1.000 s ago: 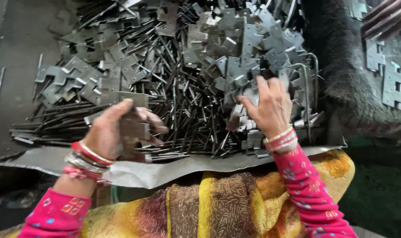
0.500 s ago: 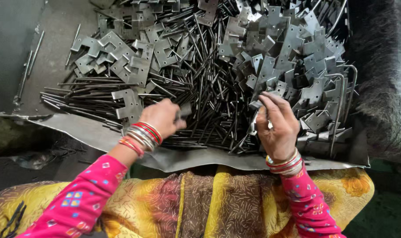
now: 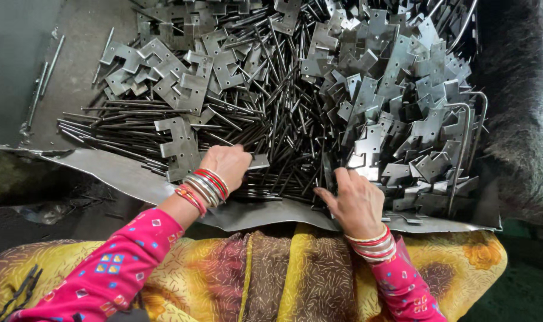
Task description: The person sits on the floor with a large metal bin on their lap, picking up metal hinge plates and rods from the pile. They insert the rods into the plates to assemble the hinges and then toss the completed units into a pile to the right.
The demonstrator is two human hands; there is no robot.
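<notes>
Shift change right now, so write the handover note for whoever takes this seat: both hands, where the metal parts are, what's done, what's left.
Left hand: closed around a flat metal plate at the near edge of the pile of thin steel rods.
Right hand: resting on the rods near the front of the metal sheet, fingers spread, nothing visibly gripped.
Notched plates are heaped on the right and far left, tangled with rods.
Done: no sorted or assembled pieces in view.
Left: the whole mixed pile remains.
</notes>
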